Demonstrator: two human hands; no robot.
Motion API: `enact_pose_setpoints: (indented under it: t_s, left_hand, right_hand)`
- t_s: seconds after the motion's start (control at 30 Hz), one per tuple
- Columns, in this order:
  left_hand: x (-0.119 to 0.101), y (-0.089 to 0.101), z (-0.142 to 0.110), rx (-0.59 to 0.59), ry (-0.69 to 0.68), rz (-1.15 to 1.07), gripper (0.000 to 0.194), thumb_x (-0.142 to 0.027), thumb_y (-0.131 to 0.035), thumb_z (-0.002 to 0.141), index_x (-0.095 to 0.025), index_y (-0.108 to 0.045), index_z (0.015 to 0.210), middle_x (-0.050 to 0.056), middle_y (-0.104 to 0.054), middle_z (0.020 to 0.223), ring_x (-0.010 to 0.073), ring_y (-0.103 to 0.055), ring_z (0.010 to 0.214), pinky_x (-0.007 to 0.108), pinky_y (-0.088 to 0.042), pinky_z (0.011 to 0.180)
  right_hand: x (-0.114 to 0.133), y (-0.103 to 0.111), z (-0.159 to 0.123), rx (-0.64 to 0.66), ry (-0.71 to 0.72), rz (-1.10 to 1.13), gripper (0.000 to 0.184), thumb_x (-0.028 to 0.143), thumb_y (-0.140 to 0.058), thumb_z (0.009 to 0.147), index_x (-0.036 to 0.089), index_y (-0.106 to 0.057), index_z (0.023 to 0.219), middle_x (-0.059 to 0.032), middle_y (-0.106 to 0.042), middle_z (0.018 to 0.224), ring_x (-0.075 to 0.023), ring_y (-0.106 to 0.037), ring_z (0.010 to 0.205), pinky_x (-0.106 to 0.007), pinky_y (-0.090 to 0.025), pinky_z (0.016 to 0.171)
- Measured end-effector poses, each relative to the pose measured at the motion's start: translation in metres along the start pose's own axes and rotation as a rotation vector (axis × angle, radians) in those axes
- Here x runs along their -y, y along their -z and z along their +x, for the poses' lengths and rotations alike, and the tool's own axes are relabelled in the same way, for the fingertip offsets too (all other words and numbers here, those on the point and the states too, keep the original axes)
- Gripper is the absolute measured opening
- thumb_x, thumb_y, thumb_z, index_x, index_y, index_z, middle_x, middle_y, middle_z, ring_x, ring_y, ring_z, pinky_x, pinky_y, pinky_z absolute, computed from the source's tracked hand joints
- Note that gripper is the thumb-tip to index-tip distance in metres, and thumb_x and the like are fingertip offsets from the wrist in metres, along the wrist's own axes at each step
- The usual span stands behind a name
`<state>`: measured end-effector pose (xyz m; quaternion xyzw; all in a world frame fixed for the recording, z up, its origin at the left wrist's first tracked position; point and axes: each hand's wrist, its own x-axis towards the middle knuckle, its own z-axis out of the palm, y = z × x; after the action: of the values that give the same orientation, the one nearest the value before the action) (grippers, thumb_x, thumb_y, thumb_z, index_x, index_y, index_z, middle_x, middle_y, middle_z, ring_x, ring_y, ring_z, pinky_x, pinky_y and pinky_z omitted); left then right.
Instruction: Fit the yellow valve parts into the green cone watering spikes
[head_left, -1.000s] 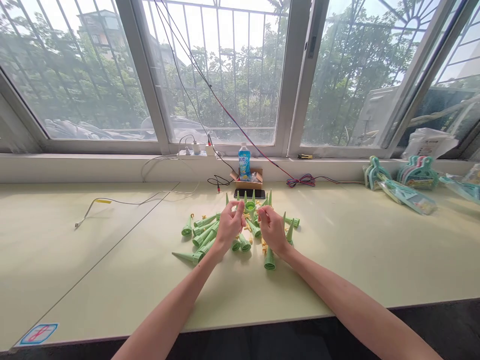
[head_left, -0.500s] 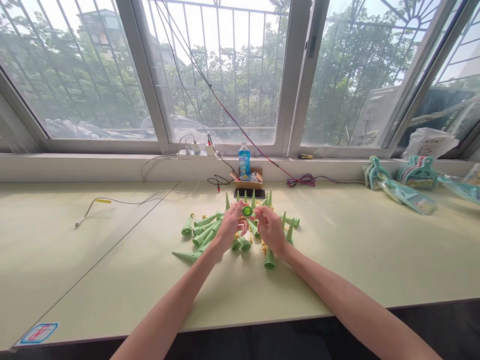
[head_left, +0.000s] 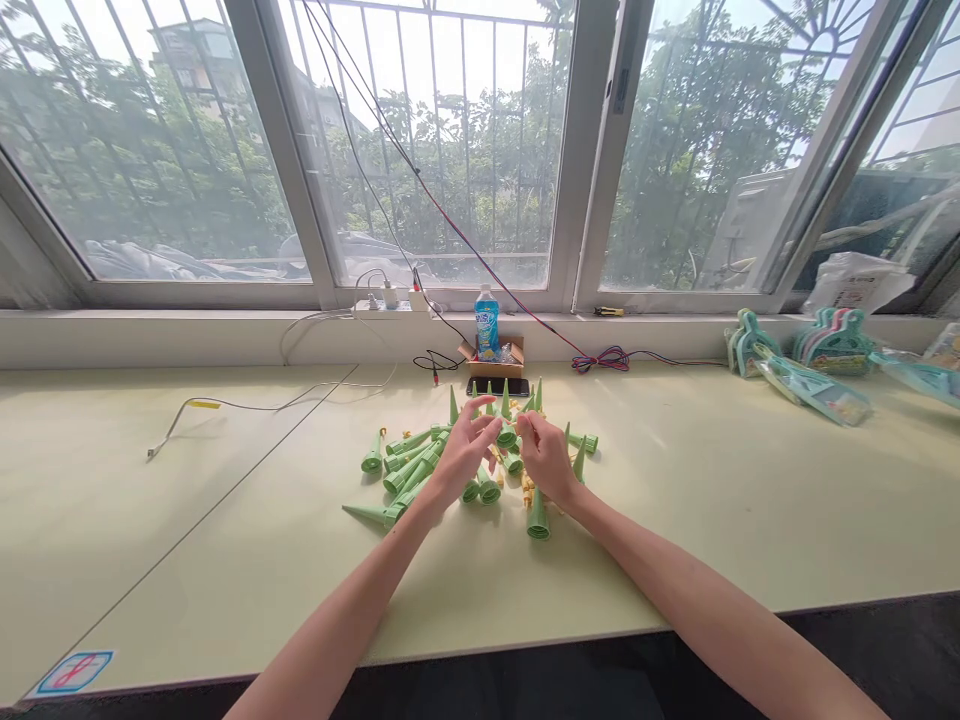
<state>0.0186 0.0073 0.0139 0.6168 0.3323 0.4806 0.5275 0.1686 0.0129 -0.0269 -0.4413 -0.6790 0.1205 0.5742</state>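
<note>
My left hand [head_left: 466, 445] is over the pile with its fingers spread apart, and nothing shows in its grasp. Facing it, my right hand [head_left: 547, 455] has its fingers curled into a pinch; whatever lies inside is hidden. Between the two hands is a green plastic cone spike [head_left: 507, 437], its wide end toward me; I cannot tell whether my right fingertips touch it. Several more green cone spikes lie around, such as one [head_left: 538, 522] below my right hand and one [head_left: 372, 455] at the left. Small yellow pieces [head_left: 527, 490] are scattered among them.
Behind the pile lie a black phone [head_left: 498, 386] and a small cardboard box [head_left: 514, 366], by a blue-labelled bottle [head_left: 487, 325]. A coiled cable [head_left: 602, 360] and packaged teal items [head_left: 817, 390] are to the right. A grey cable [head_left: 255, 406] runs across the left.
My left hand has spread its fingers and no longer holds the green cone spike's round end up. My right hand has curled more tightly and stays close by.
</note>
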Motion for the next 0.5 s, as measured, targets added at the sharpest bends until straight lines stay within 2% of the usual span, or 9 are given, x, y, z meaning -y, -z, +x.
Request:
enact_pose_setpoints:
  t_s: [0.07,0.2,0.3,0.4,0.5]
  left_hand:
    - [0.000,-0.001,-0.001,0.025,-0.052,0.042,0.061,-0.046,-0.064,0.083,-0.026,-0.039,0.134,0.007,-0.061,0.104,0.0108,-0.061,0.061,0.020,-0.049,0.044]
    - [0.006,-0.001,0.000,0.085,-0.125,0.108,0.070,-0.043,-0.063,0.085,-0.032,-0.027,0.144,0.014,-0.054,0.130,0.0151,-0.066,0.074,0.019,-0.049,0.042]
    - [0.011,-0.001,0.001,0.034,-0.143,0.190,0.072,-0.044,-0.062,0.086,-0.035,-0.024,0.146,0.016,-0.048,0.138,0.0174,-0.067,0.079,0.019,-0.050,0.043]
    - [0.013,-0.001,0.003,-0.106,-0.166,0.247,0.067,-0.047,-0.059,0.087,-0.033,-0.028,0.144,0.016,-0.052,0.134,0.0148,-0.066,0.073,0.020,-0.051,0.043]
    - [0.012,0.001,0.005,-0.243,-0.169,0.234,0.056,-0.050,-0.057,0.087,-0.024,-0.039,0.132,0.010,-0.065,0.103,0.0127,-0.062,0.061,0.020,-0.047,0.042]
  right_hand:
    - [0.000,0.000,0.001,-0.006,-0.012,0.004,0.041,0.043,-0.034,0.100,0.021,-0.041,0.067,0.0038,-0.043,0.056,-0.0114,-0.037,0.050,-0.024,-0.030,0.051]
    - [0.001,0.000,0.001,-0.006,-0.051,0.009,0.044,0.045,-0.032,0.100,0.021,-0.042,0.065,0.0045,-0.039,0.053,-0.0113,-0.034,0.048,-0.025,-0.027,0.049]
    - [0.002,0.000,0.001,-0.028,-0.068,0.014,0.045,0.047,-0.034,0.100,0.022,-0.036,0.063,0.0052,-0.036,0.052,-0.0110,-0.032,0.047,-0.026,-0.025,0.048]
    - [0.003,-0.001,0.001,-0.055,-0.059,0.014,0.044,0.047,-0.035,0.100,0.022,-0.034,0.064,0.0053,-0.036,0.053,-0.0109,-0.032,0.048,-0.026,-0.025,0.049]
    - [0.003,-0.001,0.000,-0.071,-0.051,-0.001,0.041,0.045,-0.035,0.101,0.021,-0.040,0.068,0.0049,-0.040,0.056,-0.0113,-0.035,0.050,-0.025,-0.028,0.051]
